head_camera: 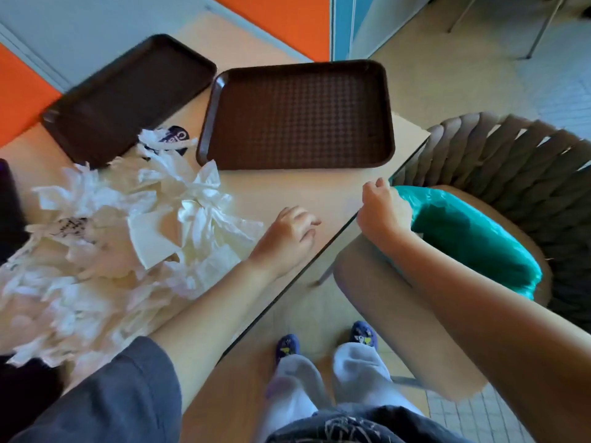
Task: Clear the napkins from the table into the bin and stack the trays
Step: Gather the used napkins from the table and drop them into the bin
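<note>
A large heap of crumpled white napkins (105,251) covers the left half of the table (319,190). Two empty brown trays lie side by side at the far end: one (297,116) in the middle, the other (128,94) to its left, angled. A bin lined with a green bag (473,238) is tilted against the table's right edge. My right hand (380,209) grips the bin's rim at that edge. My left hand (287,238) rests on the table just right of the napkins, fingers loosely curled and holding nothing.
A woven chair (518,161) stands behind the bin on the right. A dark printed wrapper (176,135) lies among the napkins by the left tray. A dark object (9,203) sits at the table's left edge. My feet (326,346) are below the table's near edge.
</note>
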`<state>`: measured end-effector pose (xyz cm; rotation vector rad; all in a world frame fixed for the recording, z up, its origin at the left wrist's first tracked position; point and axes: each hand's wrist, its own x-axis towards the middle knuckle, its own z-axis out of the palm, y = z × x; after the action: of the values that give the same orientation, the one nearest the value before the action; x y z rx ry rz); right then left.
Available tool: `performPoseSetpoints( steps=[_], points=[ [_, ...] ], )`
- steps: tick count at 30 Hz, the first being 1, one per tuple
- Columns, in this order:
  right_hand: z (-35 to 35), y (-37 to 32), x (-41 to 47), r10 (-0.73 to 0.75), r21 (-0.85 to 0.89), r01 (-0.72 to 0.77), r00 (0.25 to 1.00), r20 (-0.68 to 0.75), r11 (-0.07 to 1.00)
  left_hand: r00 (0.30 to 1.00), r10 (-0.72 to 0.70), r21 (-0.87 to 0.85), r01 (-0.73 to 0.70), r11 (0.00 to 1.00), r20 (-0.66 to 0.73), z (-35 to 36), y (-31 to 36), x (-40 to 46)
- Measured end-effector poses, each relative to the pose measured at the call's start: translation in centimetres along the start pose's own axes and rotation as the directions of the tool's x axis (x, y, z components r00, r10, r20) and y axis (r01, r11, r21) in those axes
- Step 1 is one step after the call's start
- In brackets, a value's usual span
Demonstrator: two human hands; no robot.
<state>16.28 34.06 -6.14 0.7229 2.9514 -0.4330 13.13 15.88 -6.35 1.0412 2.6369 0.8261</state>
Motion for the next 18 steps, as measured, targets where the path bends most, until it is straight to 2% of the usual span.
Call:
performPoseSetpoints(
  steps=[4, 7, 9, 14, 18],
  points=[
    [1.3, -5.5, -0.5, -0.193, 0.114, 0.197, 0.98, -0.041, 0.974, 0.993, -0.025, 0.037, 0.03, 0.999, -0.119, -3.0, -2.9, -2.7],
    [3.6, -9.5, -0.8, -0.407, 0.243, 0.395, 0.914, 0.0, 0.886, 0.978, -0.038, 0.1, 0.06, 0.993, -0.206, -5.1, -4.7, -4.6],
    [4.7, -11.9, -1.2, -0.512, 0.253, 0.488, 0.858, 0.036, 0.835, 0.962, -0.048, 0.201, 0.105, 0.974, -0.268, -6.3, -5.9, -5.8],
    [6.5, -15.7, -2.3, -0.614, 0.107, 0.607, 0.759, 0.216, 0.788, 0.904, -0.299, 0.329, 0.395, 0.857, -0.305, -8.6, -8.4, -8.1],
    [7.9, -17.2, -2.3, -0.602, 0.141, 0.59, 0.74, 0.3, 0.795, 0.891, -0.419, 0.379, 0.455, 0.806, -0.178, -9.3, -9.1, -9.0]
  ],
)
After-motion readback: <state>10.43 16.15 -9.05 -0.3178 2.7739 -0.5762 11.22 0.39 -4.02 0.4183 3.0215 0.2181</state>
